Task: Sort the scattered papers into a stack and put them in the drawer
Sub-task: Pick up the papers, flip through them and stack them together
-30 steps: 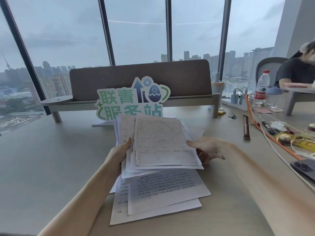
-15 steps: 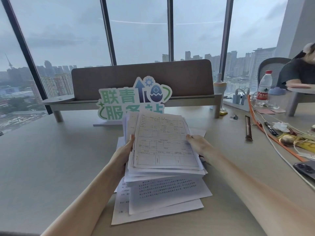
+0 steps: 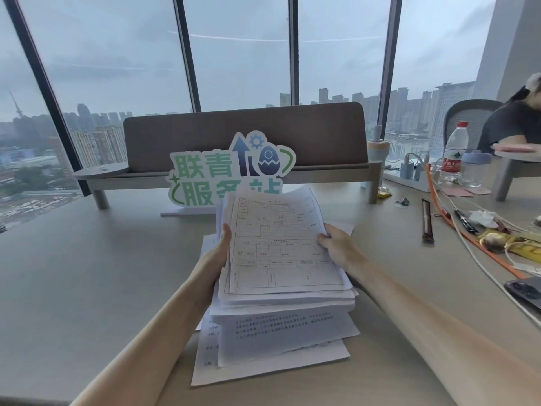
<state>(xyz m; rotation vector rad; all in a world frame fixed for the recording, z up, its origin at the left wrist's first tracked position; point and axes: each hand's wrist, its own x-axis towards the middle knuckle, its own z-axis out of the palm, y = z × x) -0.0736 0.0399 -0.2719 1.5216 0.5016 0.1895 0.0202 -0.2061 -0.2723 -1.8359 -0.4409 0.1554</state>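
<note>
A loose stack of printed white papers [image 3: 281, 247] is held tilted above the desk, a form with a grid on top. My left hand [image 3: 218, 253] grips its left edge, thumb on the top sheet. My right hand [image 3: 336, 244] grips the right edge, fingers curled over the sheets. Below the stack, several more sheets [image 3: 272, 350] lie fanned on the beige desk [image 3: 87, 273]. No drawer is in view.
A green and white cut-out sign [image 3: 231, 168] stands behind the papers, before a brown desk divider [image 3: 246, 136]. At the right lie cables, an orange strap [image 3: 456, 227], a pen, a phone [image 3: 527, 291], a water bottle [image 3: 453, 153]. A seated person [image 3: 515, 124] is at far right.
Both hands have drawn closer together on the stack, squaring its sides. The held papers now sit more upright and more even than a second ago.
</note>
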